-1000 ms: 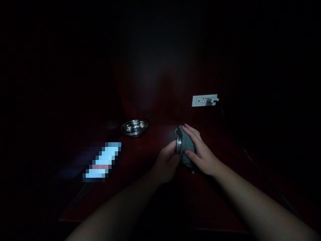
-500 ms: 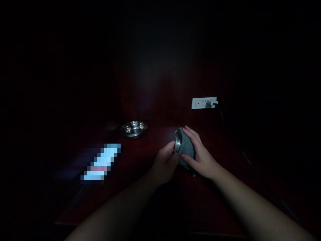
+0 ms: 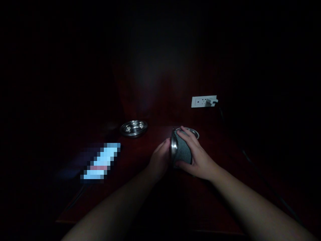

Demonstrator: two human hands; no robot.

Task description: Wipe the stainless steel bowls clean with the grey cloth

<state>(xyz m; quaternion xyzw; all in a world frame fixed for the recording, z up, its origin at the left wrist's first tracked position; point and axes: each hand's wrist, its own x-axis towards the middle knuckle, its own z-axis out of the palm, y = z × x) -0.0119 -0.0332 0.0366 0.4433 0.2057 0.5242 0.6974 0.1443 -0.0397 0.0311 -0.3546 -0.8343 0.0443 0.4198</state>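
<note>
Near the middle of the dark red table (image 3: 140, 207), a small shiny metal dish (image 3: 173, 148) is tipped up on its side between my hands. My left hand (image 3: 159, 160) grips the dish from the left, with most of its fingers hidden in shadow behind it. A grey-green cloth (image 3: 185, 150) covers the dish's right side. My right hand (image 3: 202, 159) is wrapped round the cloth and presses it to the metal, thumb below and fingers above. Behind the right fingers, the rim of another metal dish (image 3: 197, 135) shows on the table, partly hidden.
Metal dishes (image 3: 134, 129), seemingly stacked, stand at the back left. A lit, pixelated screen (image 3: 101, 162) lies on the left. On the back wall a white socket (image 3: 199, 101) holds a plug (image 3: 212, 100), and a dark cable (image 3: 263, 180) runs down the right. The surroundings are very dark.
The dish and cloth have turned in my hands, and more of the shiny side shows. My left hand has shifted slightly left. The rim behind my right fingers has come into sight.
</note>
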